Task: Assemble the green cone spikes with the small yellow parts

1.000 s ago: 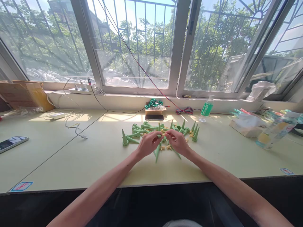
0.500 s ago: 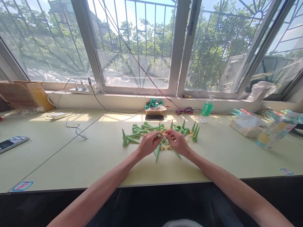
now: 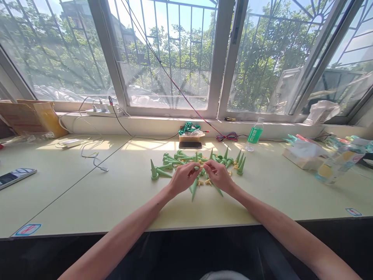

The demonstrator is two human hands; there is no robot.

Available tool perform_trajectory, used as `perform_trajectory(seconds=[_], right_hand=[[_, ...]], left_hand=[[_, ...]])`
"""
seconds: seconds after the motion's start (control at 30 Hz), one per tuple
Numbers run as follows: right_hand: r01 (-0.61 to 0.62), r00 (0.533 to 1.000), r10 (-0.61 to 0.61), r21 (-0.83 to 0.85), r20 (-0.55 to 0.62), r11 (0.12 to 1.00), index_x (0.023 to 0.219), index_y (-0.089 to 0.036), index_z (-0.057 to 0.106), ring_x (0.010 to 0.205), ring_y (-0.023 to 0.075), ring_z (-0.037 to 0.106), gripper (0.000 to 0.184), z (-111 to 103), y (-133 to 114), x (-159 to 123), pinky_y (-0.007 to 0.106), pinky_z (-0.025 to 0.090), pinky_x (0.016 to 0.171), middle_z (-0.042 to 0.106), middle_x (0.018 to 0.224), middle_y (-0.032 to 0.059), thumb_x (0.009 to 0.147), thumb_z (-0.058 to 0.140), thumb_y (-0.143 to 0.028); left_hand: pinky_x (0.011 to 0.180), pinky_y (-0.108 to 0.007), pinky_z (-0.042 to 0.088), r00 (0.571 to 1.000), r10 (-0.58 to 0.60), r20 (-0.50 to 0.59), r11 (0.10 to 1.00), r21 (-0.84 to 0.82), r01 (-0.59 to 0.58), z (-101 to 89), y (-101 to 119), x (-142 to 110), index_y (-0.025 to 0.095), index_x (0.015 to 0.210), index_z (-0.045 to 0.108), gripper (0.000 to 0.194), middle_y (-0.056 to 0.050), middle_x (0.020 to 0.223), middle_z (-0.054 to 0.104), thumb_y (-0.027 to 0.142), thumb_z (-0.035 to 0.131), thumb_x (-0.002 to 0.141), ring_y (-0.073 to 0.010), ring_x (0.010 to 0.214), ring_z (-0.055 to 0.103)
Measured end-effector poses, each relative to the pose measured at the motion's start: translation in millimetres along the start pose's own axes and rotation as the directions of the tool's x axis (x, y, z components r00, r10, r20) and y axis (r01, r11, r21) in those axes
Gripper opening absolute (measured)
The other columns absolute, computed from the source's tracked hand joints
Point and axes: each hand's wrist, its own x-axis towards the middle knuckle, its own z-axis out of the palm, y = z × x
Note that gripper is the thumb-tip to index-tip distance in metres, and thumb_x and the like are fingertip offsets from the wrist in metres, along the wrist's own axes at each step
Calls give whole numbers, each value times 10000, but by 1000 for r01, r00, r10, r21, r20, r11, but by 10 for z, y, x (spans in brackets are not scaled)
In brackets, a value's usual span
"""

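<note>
My left hand (image 3: 185, 174) is closed in a pinch around a green plastic watering spike (image 3: 196, 168), mostly covered by the fingers. Close against it, my right hand (image 3: 218, 175) pinches a small yellow plastic piece (image 3: 202, 166) between thumb and fingertips; little of it shows. Both sets of fingertips meet just above the table. Around the hands lie several more green spikes (image 3: 194, 189), some on their sides. Others, like the spike at the left (image 3: 154, 171), stand on their caps with points up. Loose yellow pieces (image 3: 208, 181) are scattered among them.
Behind the spikes are a dark phone (image 3: 190, 145) and a small box (image 3: 191, 138) with green stuff on top. A green-labelled bottle (image 3: 254, 135) stands at the back right, a tissue box (image 3: 303, 155) further right. White cable (image 3: 96, 161) and another phone (image 3: 16, 177) lie left.
The right hand's fingers have drawn slightly closer together at the left fingertips. Both arms stay in place, and the spikes on the table have not moved.
</note>
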Motion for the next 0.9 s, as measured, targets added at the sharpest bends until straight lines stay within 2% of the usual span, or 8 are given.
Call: perform_trajectory(seconds=[0.2,0.43,0.7,0.9], right_hand=[[-12,1000,12,38,-15,999,1096,-194,552,624,145,598,282,-1,-23,-14,234,460,519,615,778,20,937,526,-425],[-4,1000,4,8,-6,1000,981,-196,581,676,156,630,203,-4,-40,-4,244,487,557,648,808,38,941,512,-382],[-7,1000,7,1,-3,1000,904,-189,590,653,149,616,259,4,-3,1,241,485,564,635,742,28,961,480,-417],[3,1000,-3,-6,-11,1000,992,-192,580,621,144,607,232,-15,-49,-7,235,460,526,628,752,21,942,513,-409]], left_hand=[[489,-189,360,1000,-3,6,1000,-7,3,-1,-1,0,168,921,649,125,28,631,595,273,581,925,-66,467,420],[492,-191,366,1000,1,5,1000,-11,-1,4,-10,-8,167,927,650,120,22,642,603,268,585,921,-68,473,425],[488,-192,370,1000,9,8,1000,-7,-9,6,-11,-12,170,931,654,120,23,637,605,267,584,921,-70,465,430],[488,-193,371,1000,10,11,1000,-17,-10,2,-8,-3,169,928,650,126,22,643,607,272,577,926,-70,468,435]])
